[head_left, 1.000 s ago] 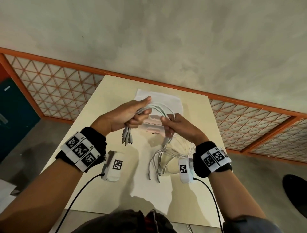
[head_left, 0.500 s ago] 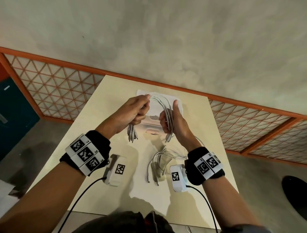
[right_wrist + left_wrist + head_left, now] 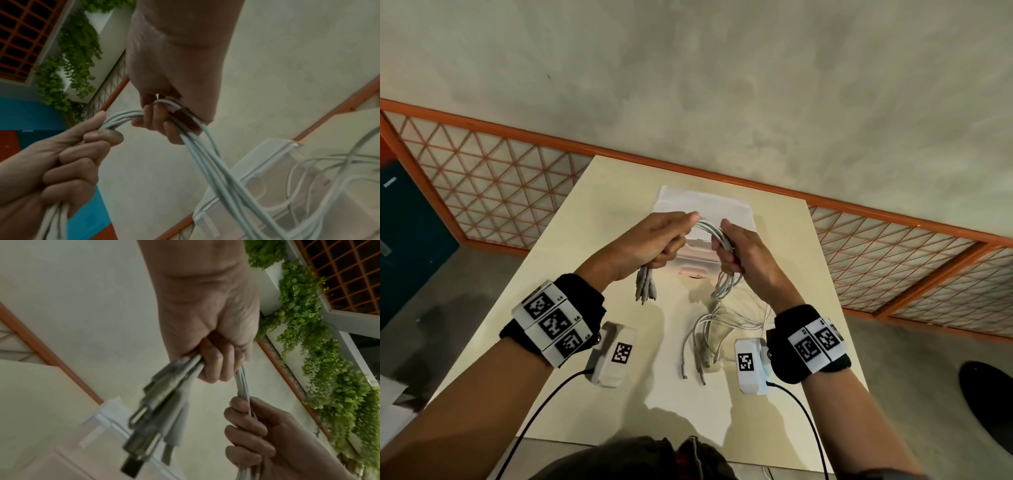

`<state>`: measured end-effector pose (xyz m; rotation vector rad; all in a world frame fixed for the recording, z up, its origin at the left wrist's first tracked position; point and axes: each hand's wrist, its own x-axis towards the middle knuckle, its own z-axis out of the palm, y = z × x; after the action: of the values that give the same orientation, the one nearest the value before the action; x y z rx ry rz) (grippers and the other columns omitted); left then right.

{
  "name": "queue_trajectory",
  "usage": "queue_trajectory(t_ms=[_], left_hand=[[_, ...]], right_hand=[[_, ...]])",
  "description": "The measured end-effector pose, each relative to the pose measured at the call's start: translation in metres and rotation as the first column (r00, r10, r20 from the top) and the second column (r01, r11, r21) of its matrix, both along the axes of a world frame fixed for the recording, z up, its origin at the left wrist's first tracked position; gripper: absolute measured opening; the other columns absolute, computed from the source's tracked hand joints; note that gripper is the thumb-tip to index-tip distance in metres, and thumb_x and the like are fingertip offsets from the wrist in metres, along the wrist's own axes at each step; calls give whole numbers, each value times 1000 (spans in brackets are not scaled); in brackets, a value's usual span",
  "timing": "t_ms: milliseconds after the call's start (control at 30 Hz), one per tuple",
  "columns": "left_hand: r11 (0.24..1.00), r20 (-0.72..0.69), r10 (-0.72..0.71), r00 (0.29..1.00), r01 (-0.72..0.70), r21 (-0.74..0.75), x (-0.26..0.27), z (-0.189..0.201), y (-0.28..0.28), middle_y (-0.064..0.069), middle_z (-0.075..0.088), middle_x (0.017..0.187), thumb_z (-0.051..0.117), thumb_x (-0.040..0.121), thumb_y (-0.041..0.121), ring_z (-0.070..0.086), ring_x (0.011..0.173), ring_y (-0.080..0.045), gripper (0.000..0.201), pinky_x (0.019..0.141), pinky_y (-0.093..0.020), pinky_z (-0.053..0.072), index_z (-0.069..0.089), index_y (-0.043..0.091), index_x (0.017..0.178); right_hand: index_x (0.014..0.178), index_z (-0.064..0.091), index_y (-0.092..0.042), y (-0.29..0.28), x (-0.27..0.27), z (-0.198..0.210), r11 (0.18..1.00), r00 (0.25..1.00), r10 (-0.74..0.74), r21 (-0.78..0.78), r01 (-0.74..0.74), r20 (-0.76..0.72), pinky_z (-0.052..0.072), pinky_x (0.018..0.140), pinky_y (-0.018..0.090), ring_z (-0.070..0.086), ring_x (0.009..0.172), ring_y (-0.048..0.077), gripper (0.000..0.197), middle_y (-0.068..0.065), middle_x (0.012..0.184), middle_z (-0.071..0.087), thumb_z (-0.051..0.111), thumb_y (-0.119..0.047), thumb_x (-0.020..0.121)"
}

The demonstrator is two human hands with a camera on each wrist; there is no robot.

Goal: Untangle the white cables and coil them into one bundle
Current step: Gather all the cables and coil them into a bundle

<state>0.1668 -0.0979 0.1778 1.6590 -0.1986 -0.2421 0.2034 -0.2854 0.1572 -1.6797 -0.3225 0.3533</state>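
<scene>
White cables in both hands

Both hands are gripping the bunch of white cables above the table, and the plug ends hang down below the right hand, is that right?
Not quite. The plug ends hang below the left hand, as the head view shows. The right hand grips the white cables further along, above the table.

Right hand grip curled round white cables; left hand grips same strands.
</scene>
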Motion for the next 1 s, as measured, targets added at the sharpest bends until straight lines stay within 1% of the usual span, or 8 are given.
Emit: queue_trajectory(t_ms=[133,267,400,567,700,867,933,1000], left_hand=[[978,46,153,987,-144,-147,5,3,-1,11,25,45,35,101,38,15,37,-5,41,37,-16,15,31,20,65],[919,0,227,974,-214,-332,11,8,-2,11,24,44,35,101,38,15,34,-2,39,35,-16,12,31,21,66],[884,-50,239,970,-238,-402,12,1,2,11,23,45,35,101,39,16,34,-2,39,34,-14,12,32,21,67],[892,-22,250,968,-239,-384,12,-7,3,11,23,48,28,101,43,15,36,-2,38,38,-16,10,33,20,70],[915,22,264,964,-243,-323,10,-10,-9,9,25,52,22,99,49,16,39,-5,41,41,-17,13,31,19,73],[949,122,254,960,-222,-226,4,-11,-26,-4,14,61,36,92,52,15,46,-11,41,44,-25,13,25,21,68],[949,129,259,957,-228,-216,4,-11,-28,-3,19,58,44,89,51,20,44,-11,41,44,-26,16,31,20,66],[956,167,261,951,-230,-182,4,-11,-27,-4,35,53,50,93,42,32,40,-10,40,43,-21,24,42,14,65]], right_hand=[[91,61,-9,-2,-3,6,994,992,104,-27,-103,65,35,51,24,37,48,16,46,4,58,44,29,-39,103],[76,49,0,4,-8,0,989,991,119,-99,-113,62,40,57,27,41,49,17,58,-1,52,34,22,-45,102],[67,47,-12,7,-10,-23,990,991,120,-63,-124,-60,34,58,32,39,49,18,54,-4,50,37,24,-45,102],[59,34,-17,13,-12,-22,999,993,24,30,-20,-119,21,43,18,18,46,8,48,-6,53,25,25,-35,103],[59,31,-16,20,-12,-8,992,991,-9,126,26,-134,17,41,16,15,46,7,46,-8,52,25,24,-31,103],[59,31,-18,32,-18,3,999,995,-1,31,5,-97,16,44,21,15,46,9,48,-5,53,23,22,-35,103],[58,30,-18,35,-20,5,1000,996,6,-22,-8,-83,16,44,22,16,46,10,49,-5,52,23,22,-38,103],[58,29,-17,37,-23,7,997,997,15,-76,-21,-72,17,44,22,18,45,10,51,-4,52,23,23,-42,103]])
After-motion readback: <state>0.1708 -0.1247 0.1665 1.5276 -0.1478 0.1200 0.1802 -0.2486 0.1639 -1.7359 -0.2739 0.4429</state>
